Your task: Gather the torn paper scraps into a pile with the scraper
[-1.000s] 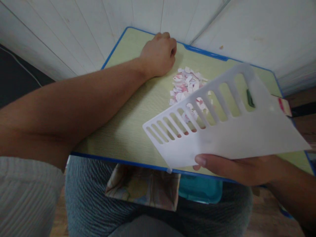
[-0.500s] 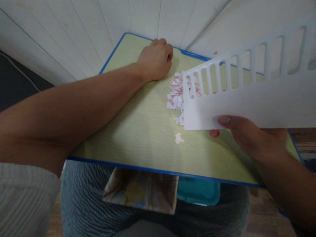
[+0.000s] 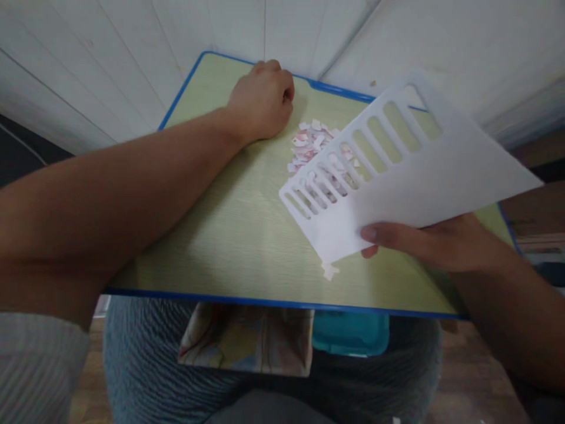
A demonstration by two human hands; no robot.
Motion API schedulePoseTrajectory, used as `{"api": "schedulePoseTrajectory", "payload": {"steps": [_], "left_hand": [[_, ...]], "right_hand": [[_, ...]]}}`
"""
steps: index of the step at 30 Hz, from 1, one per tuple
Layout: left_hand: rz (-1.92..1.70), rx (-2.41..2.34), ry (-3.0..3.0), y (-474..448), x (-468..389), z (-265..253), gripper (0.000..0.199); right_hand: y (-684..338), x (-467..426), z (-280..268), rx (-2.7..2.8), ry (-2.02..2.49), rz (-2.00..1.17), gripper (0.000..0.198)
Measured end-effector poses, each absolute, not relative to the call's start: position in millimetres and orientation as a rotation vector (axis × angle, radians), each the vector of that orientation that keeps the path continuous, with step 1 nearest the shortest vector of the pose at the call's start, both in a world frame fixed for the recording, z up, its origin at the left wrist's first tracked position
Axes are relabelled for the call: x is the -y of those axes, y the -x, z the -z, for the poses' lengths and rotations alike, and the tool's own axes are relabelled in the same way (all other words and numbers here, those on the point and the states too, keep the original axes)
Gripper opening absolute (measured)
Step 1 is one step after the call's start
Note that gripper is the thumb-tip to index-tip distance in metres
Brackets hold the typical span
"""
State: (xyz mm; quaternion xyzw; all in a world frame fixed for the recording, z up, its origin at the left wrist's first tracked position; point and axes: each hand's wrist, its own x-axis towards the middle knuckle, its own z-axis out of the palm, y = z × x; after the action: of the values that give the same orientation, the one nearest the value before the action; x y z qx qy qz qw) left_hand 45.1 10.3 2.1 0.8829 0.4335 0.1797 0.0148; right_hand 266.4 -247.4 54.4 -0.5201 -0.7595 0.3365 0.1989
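Observation:
My right hand [image 3: 424,244] grips a white slotted plastic panel [image 3: 379,194] by its near edge, thumb on top. The panel slants over a green tabletop [image 3: 229,224], its left end low. Its row of long slots lies over part of a heap of torn paper scraps [image 3: 309,144], pink and white, which shows through several slots. One loose paper scrap [image 3: 329,271] lies just below the panel's near left corner. My left hand [image 3: 265,97] rests as a fist at the table's far edge, left of the heap. Nothing shows in its curled fingers.
The table has a raised blue rim [image 3: 247,301]. A white plank wall [image 3: 238,29] stands behind it. Below the near edge, by my lap, are a patterned cloth pouch [image 3: 247,344] and a teal plastic container [image 3: 351,334].
My right hand has swung the panel's left end down and toward me, turning it to a steeper slant over the scraps. The left fist keeps its place on the table.

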Motion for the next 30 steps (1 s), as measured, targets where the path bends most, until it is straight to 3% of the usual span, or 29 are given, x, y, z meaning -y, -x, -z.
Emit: {"api": "schedulePoseTrajectory", "payload": {"steps": [11,14,20,25,30], "left_hand": [[-0.624,-1.310,-2.663,-41,-23,4,0.039],[-0.604,-1.270,-2.653,-38,-26,5,0.047],[-0.676,-1.229,-2.635,-36,-26,7,0.074],[-0.609,-1.229,-2.642,-36,-25,4,0.068],[-0.573,-1.289,-2.646,-38,-23,2,0.076]], "right_hand": [[-267,249,-57,2.123,1.120,-1.402,0.021],[-265,250,-60,2.000,1.156,-1.513,0.014],[-264,250,-64,1.922,1.314,-1.473,0.014],[-264,250,-64,1.973,1.199,-1.565,0.017],[-268,248,-68,1.848,1.272,-1.609,0.007]]}}
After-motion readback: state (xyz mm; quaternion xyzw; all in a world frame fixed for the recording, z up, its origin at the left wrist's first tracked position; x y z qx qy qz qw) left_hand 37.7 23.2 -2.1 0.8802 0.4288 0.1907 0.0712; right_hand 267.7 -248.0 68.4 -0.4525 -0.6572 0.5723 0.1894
